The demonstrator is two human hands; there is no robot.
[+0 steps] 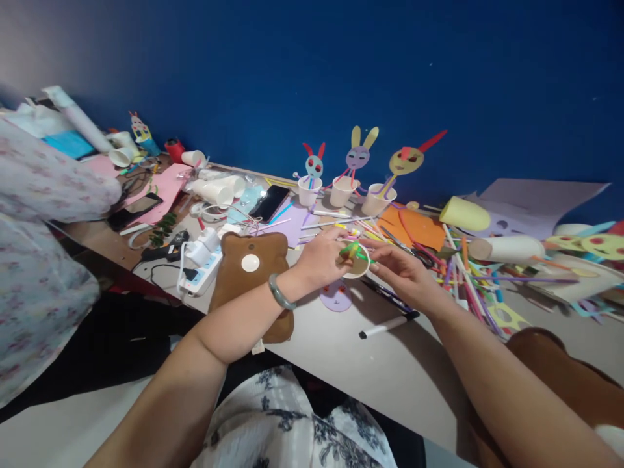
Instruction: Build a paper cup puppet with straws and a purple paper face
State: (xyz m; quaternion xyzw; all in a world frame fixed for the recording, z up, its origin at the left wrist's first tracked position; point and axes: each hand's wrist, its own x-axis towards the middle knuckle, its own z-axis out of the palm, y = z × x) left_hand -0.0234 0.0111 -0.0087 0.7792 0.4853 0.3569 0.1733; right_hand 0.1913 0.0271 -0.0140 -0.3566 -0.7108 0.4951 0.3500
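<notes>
My left hand and my right hand meet over the table edge around a small white paper cup. A green straw piece sticks up at the cup's rim, pinched by my left fingers. My right fingers touch the cup's right side. A green bangle circles my left wrist. A purple paper face lies on the table just below the cup. A black-capped marker lies below my right hand.
Three cup figures with paper animal heads stand at the back by the blue wall. Coloured straws, orange paper, rolled paper, a phone, a power strip and a brown pouch cover the table. A person in a floral sleeve sits at left.
</notes>
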